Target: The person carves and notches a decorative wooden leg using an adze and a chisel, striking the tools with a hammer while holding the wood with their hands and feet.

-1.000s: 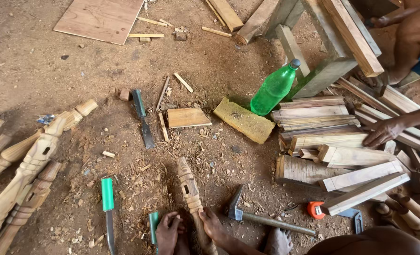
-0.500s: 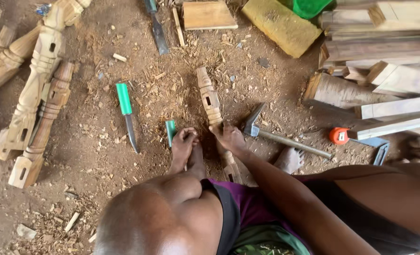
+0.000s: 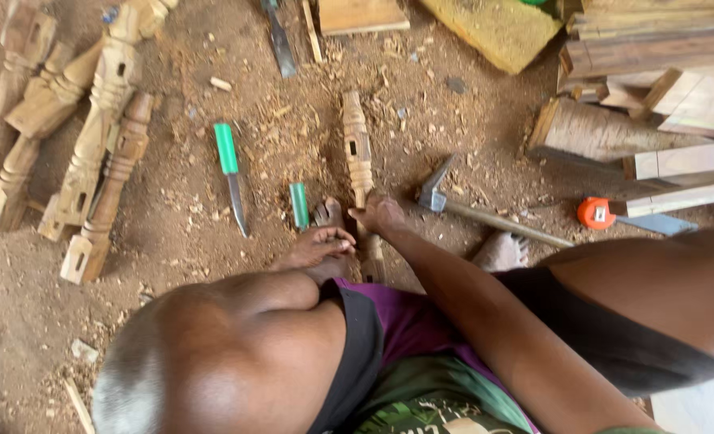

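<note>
Carved wooden post (image 3: 358, 153) lies on the dirt floor (image 3: 180, 265). My right hand (image 3: 379, 215) presses its near end so it stays put; my left hand (image 3: 318, 246) rests loose beside it.

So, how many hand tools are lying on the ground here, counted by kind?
Green-handled tools: 2
Dark-handled chisel at the top edge: 1
Hammer: 1
Orange-handled tool: 1
Total: 5
</note>
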